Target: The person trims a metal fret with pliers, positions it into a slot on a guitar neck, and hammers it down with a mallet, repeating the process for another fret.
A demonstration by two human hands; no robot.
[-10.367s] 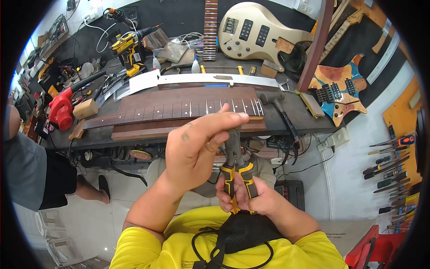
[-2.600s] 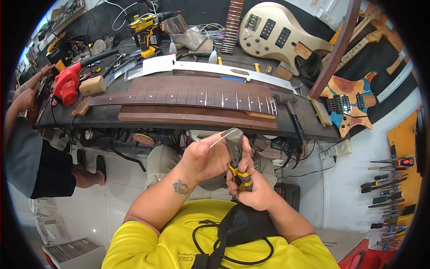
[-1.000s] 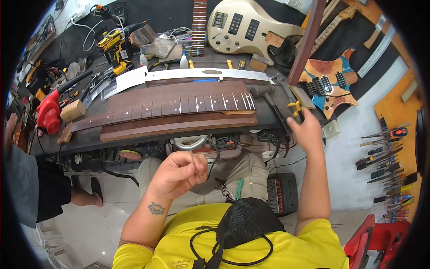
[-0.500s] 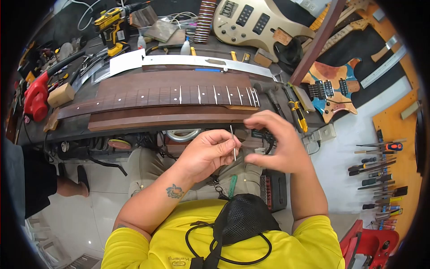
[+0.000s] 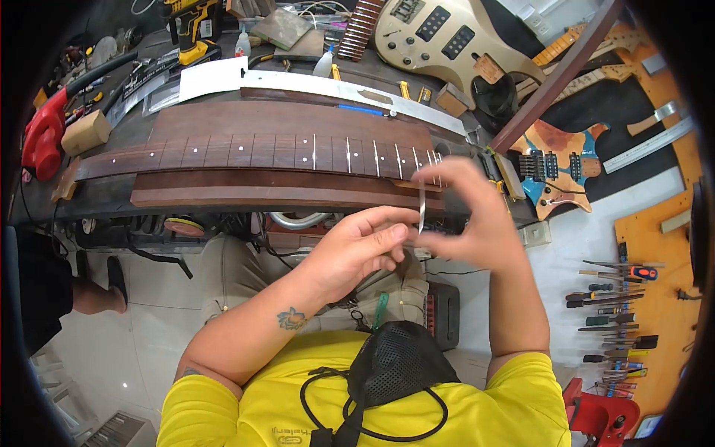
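Thin metal strip between two hands, in front of the worktop

Thin metal strip [image 5: 422, 208] is upright in the air, between the person's hands, near the worktop's [image 5: 97, 203] front edge. Right hand [image 5: 473, 216] curved, forefinger near the strip's upper end, thumb near its lower end; motion blur, so cannot tell whether it grips. Left hand [image 5: 365, 246] has fingers bent, thumb and forefinger at the strip's lower part; cannot tell whether they pinch it.

Containers: two small squeeze bottles stand at the back of the worktop, one bottle with a blue tip [image 5: 324, 65], the other bottle [image 5: 242, 46] farther left; fill not readable. Clear plastic packet [image 5: 162, 97] lies left of a white sheet [image 5: 212, 80]; contents too indistinct. On the floor, lower left, a pale box [image 5: 119, 432] shows rows of slim dark pieces. Dark case with red parts [image 5: 443, 316] sits below the worktop, right of the person's legs; inside not visible.

Fretboard [image 5: 268, 151] lies across brown boards [image 5: 287, 192], bright strips crossing its right portion. Red blower [image 5: 45, 141] and wood block [image 5: 86, 132] at left; yellow-handled pliers [image 5: 503, 195] beyond the right hand, partly hidden. Another person's leg [image 5: 97, 294] at far left.
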